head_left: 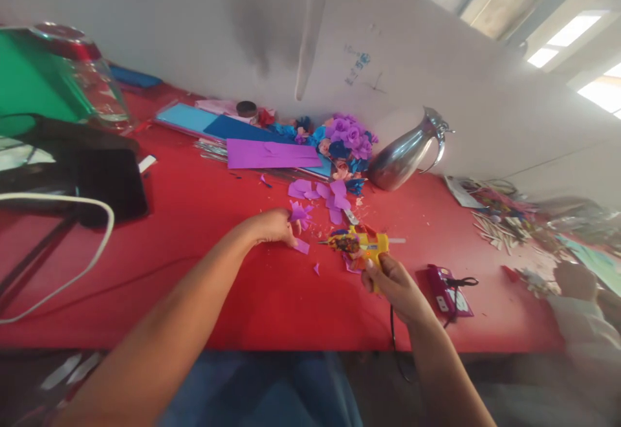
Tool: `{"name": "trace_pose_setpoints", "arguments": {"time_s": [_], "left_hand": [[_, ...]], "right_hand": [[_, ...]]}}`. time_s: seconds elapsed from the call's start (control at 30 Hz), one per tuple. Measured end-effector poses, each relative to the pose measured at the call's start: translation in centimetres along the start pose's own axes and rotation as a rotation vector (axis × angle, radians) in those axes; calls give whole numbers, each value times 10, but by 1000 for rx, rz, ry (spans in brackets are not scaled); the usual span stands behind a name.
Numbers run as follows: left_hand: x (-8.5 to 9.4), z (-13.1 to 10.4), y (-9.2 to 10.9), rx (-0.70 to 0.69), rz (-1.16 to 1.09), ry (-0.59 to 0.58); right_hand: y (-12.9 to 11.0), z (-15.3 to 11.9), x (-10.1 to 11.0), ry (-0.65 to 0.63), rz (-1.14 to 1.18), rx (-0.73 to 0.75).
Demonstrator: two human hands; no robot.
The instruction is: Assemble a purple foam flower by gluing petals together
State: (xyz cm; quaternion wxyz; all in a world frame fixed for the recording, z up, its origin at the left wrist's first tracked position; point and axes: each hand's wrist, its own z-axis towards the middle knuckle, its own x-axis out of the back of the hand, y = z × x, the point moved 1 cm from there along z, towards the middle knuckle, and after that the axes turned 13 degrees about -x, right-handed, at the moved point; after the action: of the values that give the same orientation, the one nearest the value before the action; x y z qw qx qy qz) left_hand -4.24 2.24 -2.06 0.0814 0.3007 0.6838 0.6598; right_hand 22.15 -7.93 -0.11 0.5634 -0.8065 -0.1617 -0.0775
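My right hand [392,279] grips a yellow glue gun [373,246] by its handle, the nozzle pointing left and a clear glue stick showing at its back. To the left, my left hand [276,228] is closed around a purple paper flower [301,215], its fringed petals sticking up past the fingers. A small purple paper piece [301,246] shows just under those fingertips; whether it is held too, I cannot tell. Behind both hands lie loose purple paper petals [334,195], with a metal-ended cutter [350,217] beside the gun.
Along the wall lie purple paper sheets [272,154], a bunch of paper flowers [350,137] and a steel jug [410,149]. A maroon box [449,291] sits right. At left are a dark phone [111,184] and a white cable [109,220]. A co-worker's hand [577,281] is far right.
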Motion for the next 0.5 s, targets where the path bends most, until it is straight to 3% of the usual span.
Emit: {"name": "trace_pose_setpoints", "arguments": {"time_s": [0.23,0.5], "left_hand": [[-3,2,-2,4,152,1],[-5,-1,6,21,272,0]], "right_hand": [[2,-3,-22,54,-261,83],[8,4,-21,110,-394,90]]}}
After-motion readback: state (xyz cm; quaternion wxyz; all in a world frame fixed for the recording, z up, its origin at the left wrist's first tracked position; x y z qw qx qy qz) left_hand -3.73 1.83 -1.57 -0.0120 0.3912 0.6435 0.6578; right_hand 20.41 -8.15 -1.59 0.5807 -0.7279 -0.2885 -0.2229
